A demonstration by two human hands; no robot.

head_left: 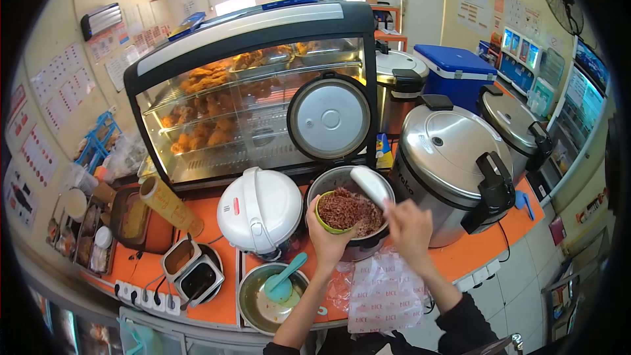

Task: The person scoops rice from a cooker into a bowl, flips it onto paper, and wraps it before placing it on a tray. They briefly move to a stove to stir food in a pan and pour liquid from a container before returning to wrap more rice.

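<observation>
Nearest you, printed plastic bags (384, 292) and a steel bowl (253, 309) holding a teal spoon (286, 277) sit on the orange worktop (473, 250). Your left hand (327, 242) grips a green bowl (322, 220) heaped with red rice (348, 209) over the open rice cooker (328, 179). Your right hand (409, 227) grasps a white paddle (371, 185). Behind, a glass warmer (250, 131) holds fried chicken (204, 82).

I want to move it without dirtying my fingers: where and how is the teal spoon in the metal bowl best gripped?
Take the teal spoon by the upper end of its handle, coming from above on the right. The handle leans up towards the rim of the metal bowl, while the blade lies down in the smeared bottom.
</observation>
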